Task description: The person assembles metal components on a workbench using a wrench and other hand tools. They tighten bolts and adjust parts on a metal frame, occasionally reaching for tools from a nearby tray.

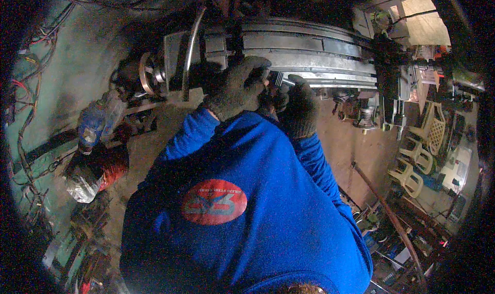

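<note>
My left hand [238, 87], in a grey knit work glove, is curled in front of the metal machine bed [330, 64]. A bare fingertip shows at the glove's edge. Close beside it, my right hand [301, 108] wears a darker glove and has its fingers bent around a small shiny metal piece [287, 81] with a ridged dark end. The piece lies between the two hands, near the bed's front edge. Whether the left fingers also grip it is hidden by the glove and shadow. Both blue sleeves reach forward to the machine.
A curved bright lever [193, 49] rises left of my left hand, with a handwheel [148, 72] beyond it. Plastic bottles [92, 125] stand at the left wall near hanging cables. At right are pale plastic chairs [412, 178], a long rusty pipe [389, 214] and scattered scrap.
</note>
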Motion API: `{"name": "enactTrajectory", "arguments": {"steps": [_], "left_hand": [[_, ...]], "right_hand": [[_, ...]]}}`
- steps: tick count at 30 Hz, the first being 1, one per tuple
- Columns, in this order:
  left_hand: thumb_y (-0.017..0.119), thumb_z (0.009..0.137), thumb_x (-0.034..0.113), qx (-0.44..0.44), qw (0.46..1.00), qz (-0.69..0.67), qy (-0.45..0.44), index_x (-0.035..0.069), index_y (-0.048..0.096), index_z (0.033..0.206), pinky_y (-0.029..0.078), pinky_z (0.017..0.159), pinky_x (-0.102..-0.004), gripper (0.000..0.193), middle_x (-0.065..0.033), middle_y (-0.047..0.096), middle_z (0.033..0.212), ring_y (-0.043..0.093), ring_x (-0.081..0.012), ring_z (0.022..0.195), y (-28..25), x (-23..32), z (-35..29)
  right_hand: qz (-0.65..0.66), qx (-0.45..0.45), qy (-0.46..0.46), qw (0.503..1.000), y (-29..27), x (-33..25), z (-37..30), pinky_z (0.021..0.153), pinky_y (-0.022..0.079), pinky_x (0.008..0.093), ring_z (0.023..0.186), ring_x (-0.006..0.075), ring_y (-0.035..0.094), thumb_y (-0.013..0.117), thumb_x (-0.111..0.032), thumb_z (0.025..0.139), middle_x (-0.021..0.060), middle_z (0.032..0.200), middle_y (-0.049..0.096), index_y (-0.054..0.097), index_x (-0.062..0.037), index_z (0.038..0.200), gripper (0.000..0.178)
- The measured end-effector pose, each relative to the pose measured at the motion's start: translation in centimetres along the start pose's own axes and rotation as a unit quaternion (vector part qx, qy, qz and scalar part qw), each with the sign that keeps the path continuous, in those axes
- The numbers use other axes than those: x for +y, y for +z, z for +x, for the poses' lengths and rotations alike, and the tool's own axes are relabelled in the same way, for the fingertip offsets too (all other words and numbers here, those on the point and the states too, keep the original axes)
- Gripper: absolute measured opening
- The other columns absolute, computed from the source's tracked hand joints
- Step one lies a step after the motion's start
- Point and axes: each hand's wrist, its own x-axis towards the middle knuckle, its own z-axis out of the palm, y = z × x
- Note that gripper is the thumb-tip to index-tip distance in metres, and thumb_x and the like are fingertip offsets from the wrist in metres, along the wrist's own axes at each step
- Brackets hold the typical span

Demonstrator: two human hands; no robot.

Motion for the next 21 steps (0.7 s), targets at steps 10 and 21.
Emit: {"name": "enactTrajectory", "arguments": {"steps": [10, 21], "left_hand": [[0.077, 0.096, 0.009, -0.058, 0.985, -0.074, -0.144, 0.008, 0.071, 0.118, 0.056, 0.100, -0.0408, 0.023, -0.0074, 0.072, 0.111, 0.071, -0.0235, 0.110, 0.2, -0.4, 0.4], [0.082, 0.098, 0.021, -0.019, 0.990, -0.027, -0.135, 0.007, 0.065, 0.134, 0.056, 0.100, -0.0423, 0.043, -0.0128, 0.072, 0.126, 0.069, -0.0267, 0.116, 0.6, 0.2, 0.3]], "right_hand": [[-0.066, -0.001, -0.029, 0.997, 0.4, 1.9, -0.2, 0.086, 0.062, 0.0418, 0.097, 0.0325, 0.076, 0.083, -0.022, 0.094, 0.0173, 0.114, 0.076, 0.066, -0.0042, 0.133, 0.046], [-0.043, 0.011, -0.011, 0.999, 0.5, 2.2, -0.3, 0.078, 0.059, 0.0357, 0.089, 0.0239, 0.076, 0.072, -0.019, 0.105, 0.0153, 0.098, 0.078, 0.066, 0.0012, 0.133, 0.035]]}}
